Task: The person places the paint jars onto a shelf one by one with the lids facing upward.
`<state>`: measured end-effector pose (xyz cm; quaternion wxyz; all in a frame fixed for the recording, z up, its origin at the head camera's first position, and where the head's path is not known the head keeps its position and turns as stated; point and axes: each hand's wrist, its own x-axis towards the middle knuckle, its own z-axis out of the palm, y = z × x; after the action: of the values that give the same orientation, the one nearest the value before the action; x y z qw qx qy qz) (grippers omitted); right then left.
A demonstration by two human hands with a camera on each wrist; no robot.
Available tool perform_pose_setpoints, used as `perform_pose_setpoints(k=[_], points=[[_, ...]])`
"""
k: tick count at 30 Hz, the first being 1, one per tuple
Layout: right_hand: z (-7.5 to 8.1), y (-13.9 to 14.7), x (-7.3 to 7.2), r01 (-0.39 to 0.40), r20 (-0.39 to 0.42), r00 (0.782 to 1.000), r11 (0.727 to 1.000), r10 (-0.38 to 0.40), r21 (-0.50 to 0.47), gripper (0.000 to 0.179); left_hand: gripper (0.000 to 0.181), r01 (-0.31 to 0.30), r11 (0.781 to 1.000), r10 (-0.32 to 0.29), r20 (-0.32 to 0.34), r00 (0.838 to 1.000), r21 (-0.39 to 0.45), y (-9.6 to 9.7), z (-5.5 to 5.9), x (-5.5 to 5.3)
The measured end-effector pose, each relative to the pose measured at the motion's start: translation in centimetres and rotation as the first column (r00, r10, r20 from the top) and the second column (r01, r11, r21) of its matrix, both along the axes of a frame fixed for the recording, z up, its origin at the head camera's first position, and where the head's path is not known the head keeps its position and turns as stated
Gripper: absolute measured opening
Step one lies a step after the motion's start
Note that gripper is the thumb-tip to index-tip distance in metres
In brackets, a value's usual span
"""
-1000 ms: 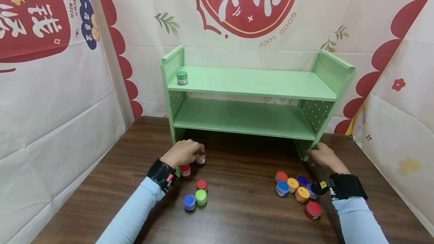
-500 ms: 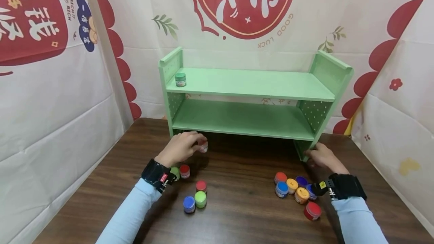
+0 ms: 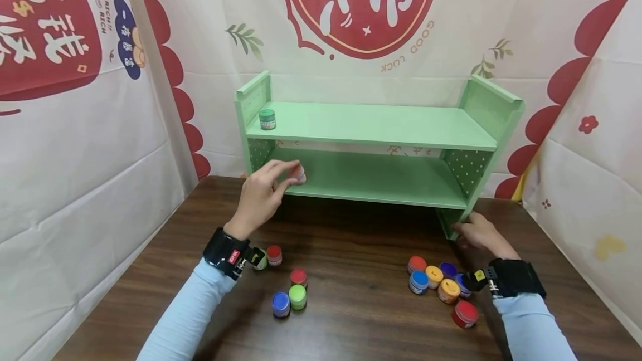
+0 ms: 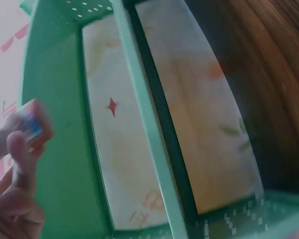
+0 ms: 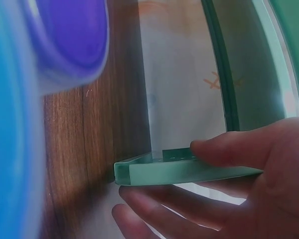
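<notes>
My left hand (image 3: 259, 196) pinches a small pinkish paint jar (image 3: 300, 175) between thumb and fingers. It is raised in front of the lower tier of a green two-tier shelf (image 3: 371, 177), near that tier's left end. In the left wrist view the jar (image 4: 36, 123) is blurred at the fingertips. At the shelf's lower right, my right hand (image 3: 482, 234) grips the side panel's foot (image 5: 189, 172), thumb on one side and fingers on the other. A green-lidded jar (image 3: 267, 120) stands on the upper tier at the left.
Left on the dark wood table (image 3: 351, 305) are red jars (image 3: 274, 255), a lime jar (image 3: 297, 297) and a blue jar (image 3: 281, 304). Several more, including an orange jar (image 3: 448, 291) and a large red jar (image 3: 465, 314), cluster by the right wrist. Printed cloth (image 3: 200, 99) hangs behind.
My left hand has lifted the pinkish jar off the table and carried it up to the front of the lower tier. My right hand has stayed on the shelf's foot.
</notes>
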<state>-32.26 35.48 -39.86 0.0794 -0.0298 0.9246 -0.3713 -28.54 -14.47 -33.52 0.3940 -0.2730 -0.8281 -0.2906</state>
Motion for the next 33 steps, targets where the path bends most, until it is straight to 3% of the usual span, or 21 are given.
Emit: perform_pose_setpoints(k=[3, 6, 10, 18, 26, 33], points=[[0.0, -0.1, -0.3, -0.014, -0.005, 1.000, 1.000, 0.014, 0.014, 0.030, 0.036, 0.031, 0.993, -0.024, -0.061, 0.998, 0.110, -0.3, 1.4, -0.7], [0.0, 0.2, -0.3, -0.023, -0.005, 1.000, 1.000, 0.023, 0.017, 0.028, 0.036, 0.024, 0.986, -0.005, -0.121, 0.993, 0.162, -0.3, 3.1, -1.5], [0.1, 0.3, -0.4, -0.031, -0.013, 0.999, 0.999, 0.032, 0.009, 0.029, 0.035, -0.042, 0.986, 0.065, -0.139, 0.988, 0.163, -0.4, 5.2, -2.4], [0.0, 0.0, -0.4, -0.018, 0.007, 1.000, 1.000, 0.018, -0.004, 0.034, 0.037, -0.202, 0.974, 0.205, -0.021, 0.978, 0.101, -0.1, 7.3, -3.3], [-0.1, 0.1, -0.3, -0.025, -0.006, 1.000, 1.000, 0.025, -0.005, 0.034, 0.036, -0.257, 0.966, 0.256, 0.056, 0.965, 0.016, 0.4, 8.5, -4.1], [0.0, 0.2, -0.3, -0.033, -0.005, 0.999, 0.999, 0.033, -0.006, 0.032, 0.025, -0.265, 0.963, 0.268, 0.102, 0.958, -0.038, 0.6, 9.3, -4.8]])
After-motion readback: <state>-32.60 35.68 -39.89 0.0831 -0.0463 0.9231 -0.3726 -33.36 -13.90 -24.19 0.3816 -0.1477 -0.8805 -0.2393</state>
